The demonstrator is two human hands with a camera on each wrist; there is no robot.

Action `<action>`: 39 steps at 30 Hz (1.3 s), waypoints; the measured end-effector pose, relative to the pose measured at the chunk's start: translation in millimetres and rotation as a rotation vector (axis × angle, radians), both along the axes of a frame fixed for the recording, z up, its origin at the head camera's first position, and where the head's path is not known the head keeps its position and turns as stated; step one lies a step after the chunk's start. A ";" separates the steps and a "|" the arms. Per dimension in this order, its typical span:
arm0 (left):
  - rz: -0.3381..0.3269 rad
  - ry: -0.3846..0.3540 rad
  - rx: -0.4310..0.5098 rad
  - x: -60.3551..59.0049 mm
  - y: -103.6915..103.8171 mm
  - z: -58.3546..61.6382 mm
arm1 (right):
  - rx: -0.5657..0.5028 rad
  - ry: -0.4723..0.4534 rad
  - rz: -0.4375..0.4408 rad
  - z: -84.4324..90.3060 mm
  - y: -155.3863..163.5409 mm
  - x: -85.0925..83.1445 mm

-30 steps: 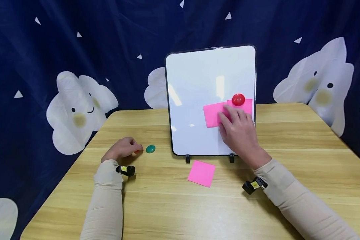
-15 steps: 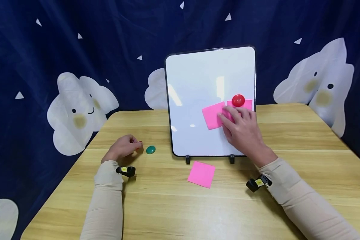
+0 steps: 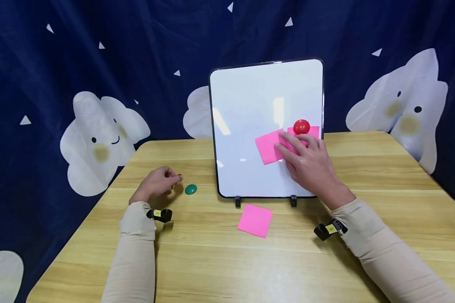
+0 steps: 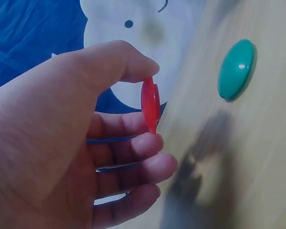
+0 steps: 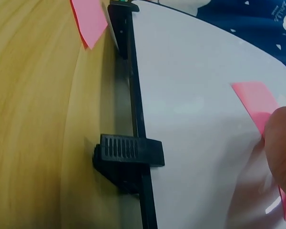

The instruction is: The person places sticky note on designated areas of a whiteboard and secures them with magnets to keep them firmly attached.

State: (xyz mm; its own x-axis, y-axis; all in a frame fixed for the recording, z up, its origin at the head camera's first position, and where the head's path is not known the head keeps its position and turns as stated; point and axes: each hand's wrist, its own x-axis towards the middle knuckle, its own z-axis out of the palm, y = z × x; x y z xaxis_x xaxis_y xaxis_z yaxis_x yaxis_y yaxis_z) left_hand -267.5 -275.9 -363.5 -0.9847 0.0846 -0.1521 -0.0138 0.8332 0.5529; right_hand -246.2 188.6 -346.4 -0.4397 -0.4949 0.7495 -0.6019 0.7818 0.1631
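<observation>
My left hand (image 3: 157, 183) pinches a round red magnet (image 4: 150, 105) between thumb and fingers, raised over the table. Close to it a green magnet (image 3: 191, 189) lies on the wood, also plain in the left wrist view. My right hand (image 3: 307, 158) presses a pink sticky note (image 3: 267, 147) against the whiteboard (image 3: 246, 101) with extended fingertips; the note sits tilted. Behind that hand is a second pink note (image 3: 314, 131), partly hidden, with a red magnet (image 3: 301, 126) on its upper part. In the right wrist view only part of the right hand (image 5: 282, 150) shows, over pink paper.
Another pink sticky note (image 3: 255, 220) lies on the wooden table (image 3: 212, 261) before the board. Two black stand feet, one of them this clip (image 5: 131, 150), hold the board's lower edge. A dark blue curtain (image 3: 155, 50) with clouds hangs behind.
My left hand has lifted the red magnet off the table beside the green one. The note under my right hand has tilted and shifted slightly left, and that hand moved a little right.
</observation>
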 end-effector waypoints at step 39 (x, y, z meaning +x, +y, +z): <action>-0.067 0.301 -0.032 3.2 51.3 36.5 | -0.042 -0.001 -0.185 -6.6 -25.2 11.6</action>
State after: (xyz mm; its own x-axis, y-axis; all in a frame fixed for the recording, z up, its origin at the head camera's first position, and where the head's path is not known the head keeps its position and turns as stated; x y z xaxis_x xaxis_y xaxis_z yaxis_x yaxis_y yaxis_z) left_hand -264.3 -224.6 -326.9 -0.9784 0.1508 0.1417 0.2021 0.8439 0.4970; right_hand -234.5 163.5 -353.0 -0.5212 -0.3732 0.7675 -0.4470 0.8855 0.1270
